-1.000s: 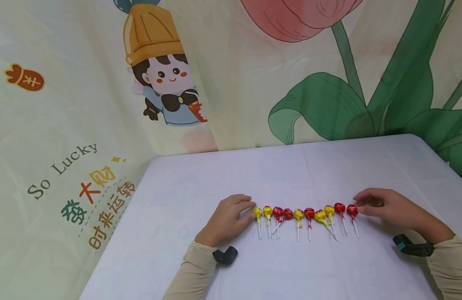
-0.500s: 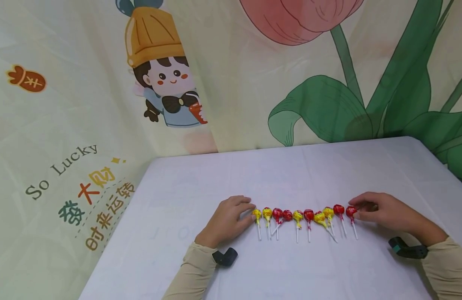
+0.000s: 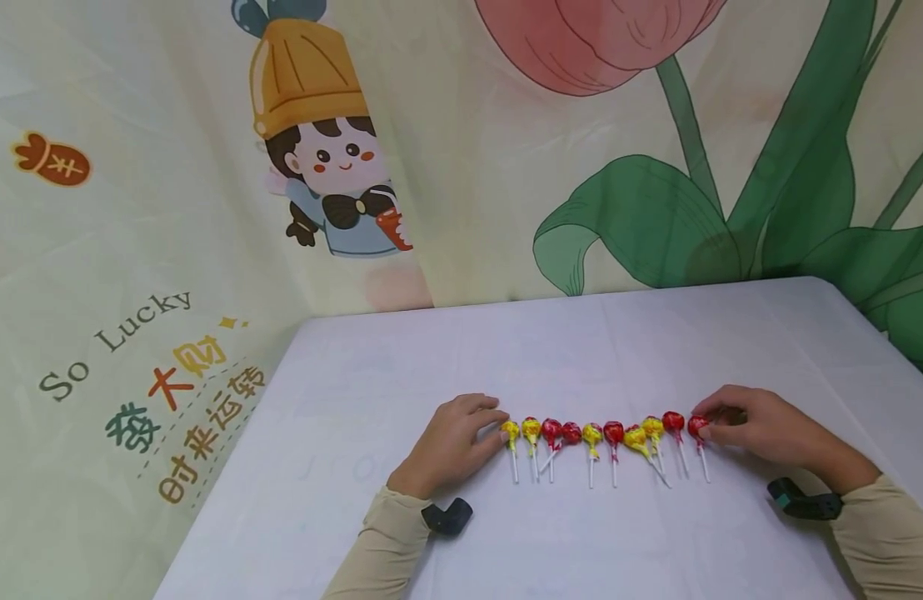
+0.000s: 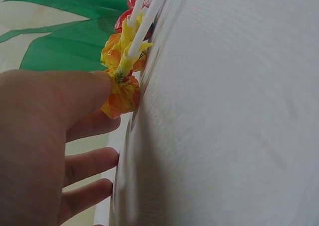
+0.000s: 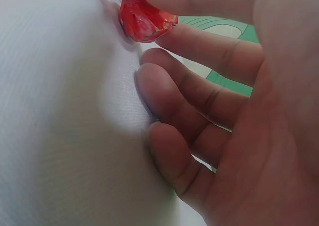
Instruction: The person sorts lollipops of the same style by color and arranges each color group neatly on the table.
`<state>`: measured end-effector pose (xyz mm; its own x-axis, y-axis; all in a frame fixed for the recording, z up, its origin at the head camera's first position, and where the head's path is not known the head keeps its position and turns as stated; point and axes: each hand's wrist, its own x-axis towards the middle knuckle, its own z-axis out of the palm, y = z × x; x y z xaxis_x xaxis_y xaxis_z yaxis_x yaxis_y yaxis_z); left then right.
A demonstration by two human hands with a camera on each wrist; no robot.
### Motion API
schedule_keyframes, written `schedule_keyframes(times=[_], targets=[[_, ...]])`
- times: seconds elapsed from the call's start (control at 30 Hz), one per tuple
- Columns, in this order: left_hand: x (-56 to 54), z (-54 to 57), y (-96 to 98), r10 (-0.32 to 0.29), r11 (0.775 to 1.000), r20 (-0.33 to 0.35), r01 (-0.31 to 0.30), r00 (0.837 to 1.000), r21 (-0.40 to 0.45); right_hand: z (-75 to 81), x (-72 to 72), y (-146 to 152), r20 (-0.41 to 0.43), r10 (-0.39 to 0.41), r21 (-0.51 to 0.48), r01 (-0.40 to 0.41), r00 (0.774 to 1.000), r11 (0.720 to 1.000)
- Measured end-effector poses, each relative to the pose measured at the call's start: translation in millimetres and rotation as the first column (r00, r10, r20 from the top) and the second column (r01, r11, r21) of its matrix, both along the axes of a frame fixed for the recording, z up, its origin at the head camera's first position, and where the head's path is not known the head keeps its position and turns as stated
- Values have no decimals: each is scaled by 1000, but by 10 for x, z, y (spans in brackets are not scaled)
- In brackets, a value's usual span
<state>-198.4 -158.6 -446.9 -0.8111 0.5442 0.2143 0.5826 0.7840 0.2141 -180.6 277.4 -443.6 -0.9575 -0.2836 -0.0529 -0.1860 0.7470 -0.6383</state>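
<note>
Along the white table lies a row of several wrapped lollipops, red and yellow, most with their sticks toward me. At the row's left end my left hand [image 3: 456, 440] has thumb and index finger on the head of a yellow lollipop [image 4: 122, 97], pinching it; the other fingers spread near the tabletop. My right hand [image 3: 761, 429] pinches the head of the last red lollipop [image 5: 144, 22] at the right end, its thumb in front and index finger behind. The remaining right fingers curve loosely against the cloth. Between the hands, a yellow lollipop [image 3: 636, 438] lies tilted, touching its neighbour.
The table [image 3: 401, 367] has a white cover. Behind it hangs a printed backdrop [image 3: 476, 192] with a cartoon figure, a tulip and lettering. A dark wrist device [image 3: 448, 517] sits on the left wrist, another [image 3: 805, 500] on the right.
My right hand has moved left, and its thumb and index finger have come around the last red lollipop's head. The left hand stays at the yellow one. The view has shifted slightly.
</note>
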Motion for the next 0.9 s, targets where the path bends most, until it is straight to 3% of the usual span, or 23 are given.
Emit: schedule_keyframes(times=[0.47, 0.73, 0.9], targets=[[10, 0, 18, 2, 1000, 8, -3, 1000, 12, -10, 13, 19, -12, 4, -9, -4, 1000, 1000], [-12, -40, 10, -74, 992, -17, 76, 997, 103, -22, -15, 61, -28, 41, -22, -41, 999, 999], [-16, -50, 17, -77, 989, -14, 78, 997, 123, -11, -14, 47, -24, 42, -5, -42, 999, 999]])
